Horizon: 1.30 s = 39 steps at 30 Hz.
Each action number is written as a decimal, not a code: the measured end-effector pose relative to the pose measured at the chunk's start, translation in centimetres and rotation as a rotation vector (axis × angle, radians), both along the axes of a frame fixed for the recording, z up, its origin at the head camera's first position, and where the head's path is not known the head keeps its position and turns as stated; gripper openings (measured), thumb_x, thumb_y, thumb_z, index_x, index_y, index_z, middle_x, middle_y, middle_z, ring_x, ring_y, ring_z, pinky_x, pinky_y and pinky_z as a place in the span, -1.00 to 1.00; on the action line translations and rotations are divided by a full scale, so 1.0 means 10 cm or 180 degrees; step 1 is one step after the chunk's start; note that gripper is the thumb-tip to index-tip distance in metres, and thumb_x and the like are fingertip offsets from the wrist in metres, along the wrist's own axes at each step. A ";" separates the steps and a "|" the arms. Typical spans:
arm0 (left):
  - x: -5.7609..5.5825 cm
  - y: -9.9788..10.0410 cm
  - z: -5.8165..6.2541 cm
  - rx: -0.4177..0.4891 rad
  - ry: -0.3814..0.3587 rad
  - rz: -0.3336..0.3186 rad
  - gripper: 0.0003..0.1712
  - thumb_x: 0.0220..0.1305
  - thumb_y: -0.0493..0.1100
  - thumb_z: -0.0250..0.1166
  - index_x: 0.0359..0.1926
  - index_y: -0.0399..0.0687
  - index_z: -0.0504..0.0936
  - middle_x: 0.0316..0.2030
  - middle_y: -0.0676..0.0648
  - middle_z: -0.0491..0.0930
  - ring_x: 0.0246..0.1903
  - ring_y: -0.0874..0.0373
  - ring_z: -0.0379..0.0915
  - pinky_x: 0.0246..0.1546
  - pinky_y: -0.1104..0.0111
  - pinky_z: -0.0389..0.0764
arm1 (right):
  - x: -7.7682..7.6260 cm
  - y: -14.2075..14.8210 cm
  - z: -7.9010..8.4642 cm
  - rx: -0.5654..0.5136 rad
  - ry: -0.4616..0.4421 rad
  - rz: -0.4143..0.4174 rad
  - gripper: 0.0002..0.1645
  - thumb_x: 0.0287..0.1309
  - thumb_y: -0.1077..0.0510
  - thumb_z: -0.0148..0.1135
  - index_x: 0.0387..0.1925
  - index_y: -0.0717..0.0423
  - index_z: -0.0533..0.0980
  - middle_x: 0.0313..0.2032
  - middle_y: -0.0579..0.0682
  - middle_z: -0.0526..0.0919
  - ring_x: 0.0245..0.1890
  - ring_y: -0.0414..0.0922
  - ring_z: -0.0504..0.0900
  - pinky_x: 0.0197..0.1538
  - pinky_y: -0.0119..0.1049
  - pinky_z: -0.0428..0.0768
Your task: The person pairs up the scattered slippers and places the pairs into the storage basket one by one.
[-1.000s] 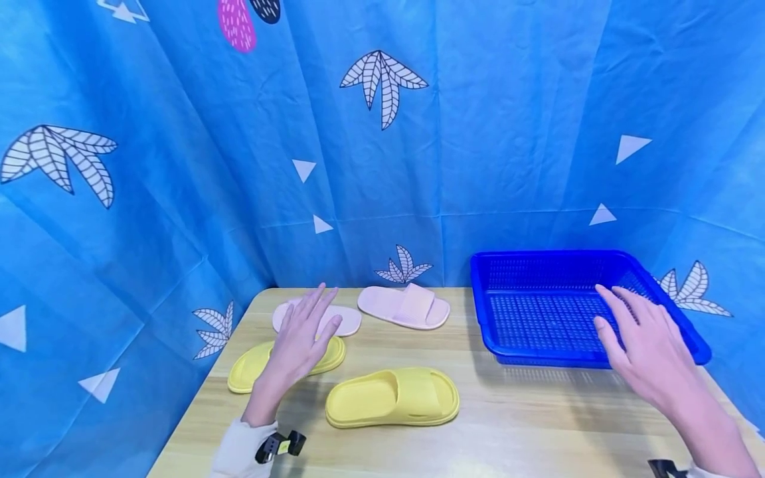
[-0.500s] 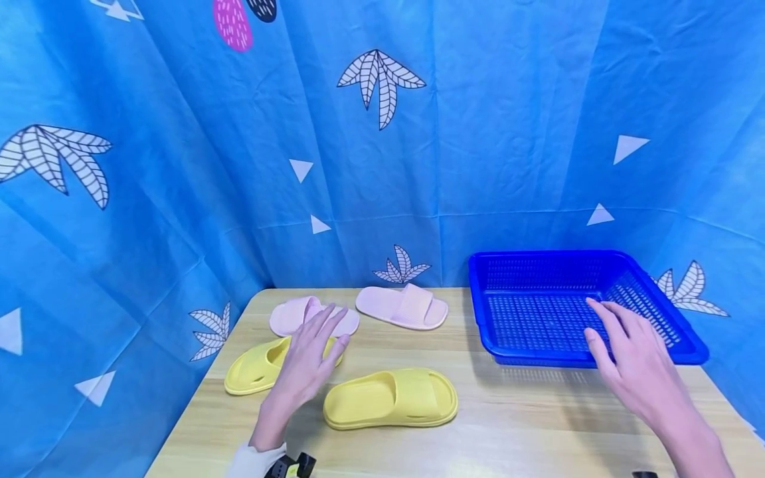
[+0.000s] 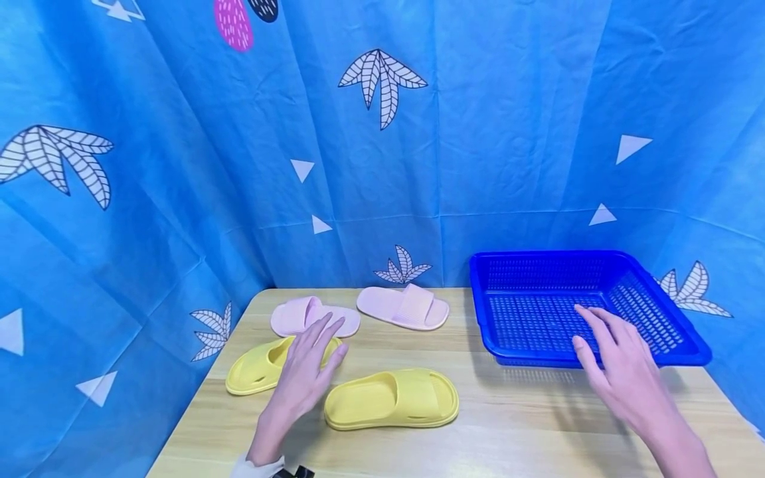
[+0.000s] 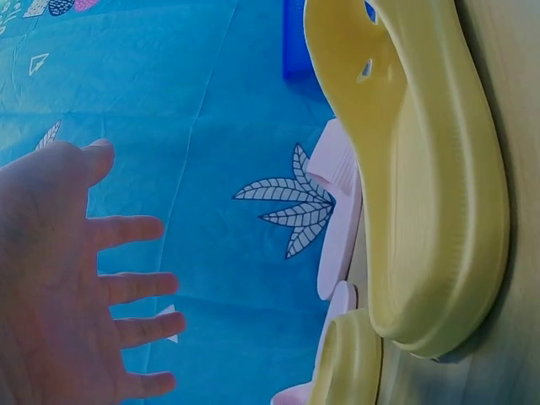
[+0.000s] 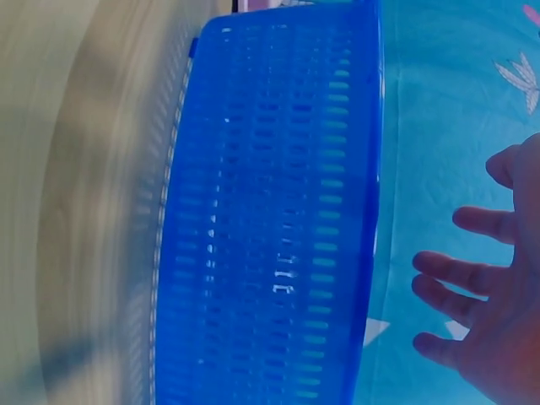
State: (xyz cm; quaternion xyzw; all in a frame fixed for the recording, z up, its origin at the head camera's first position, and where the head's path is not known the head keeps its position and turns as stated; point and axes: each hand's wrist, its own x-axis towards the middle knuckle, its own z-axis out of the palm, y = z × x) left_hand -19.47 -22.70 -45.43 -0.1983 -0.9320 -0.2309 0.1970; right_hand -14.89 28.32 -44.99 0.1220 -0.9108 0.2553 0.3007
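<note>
My left hand (image 3: 305, 375) hovers with fingers spread over the left yellow slipper (image 3: 254, 368), hiding part of it. The nearer yellow slipper (image 3: 391, 399) lies just right of this hand; in the left wrist view that slipper (image 4: 430, 211) looms large beside the palm (image 4: 51, 287). Behind them lie two pale pink slippers, one at the left (image 3: 293, 317) and one in the middle (image 3: 400, 305). My right hand (image 3: 624, 372) is held above the front rim of a blue plastic basket (image 3: 487, 332), fingers extended and holding nothing. The right wrist view shows the basket's slotted side (image 5: 270, 211) beside the hand (image 5: 498, 295).
A wooden table (image 3: 496, 431) bears the slippers and the basket. Blue patterned cloth (image 3: 508, 133) hangs behind the table and down its left and right sides.
Both hands have drawn back toward the body, the right one also shifting left. The left hand uncovers more of the left pink and yellow slippers. Slippers and basket stay put.
</note>
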 end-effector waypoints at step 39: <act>0.07 -0.59 -0.09 -0.0068 0.0007 0.0420 -0.35 0.51 0.15 0.16 0.48 0.03 0.39 0.51 -0.21 0.23 0.43 -0.29 0.15 0.37 -0.31 0.03 | 0.00 -0.52 -0.06 0.0130 0.0094 0.0437 -0.19 0.23 0.14 0.38 0.49 -0.03 0.35 0.35 0.20 0.40 0.30 0.24 0.35 0.18 0.33 0.30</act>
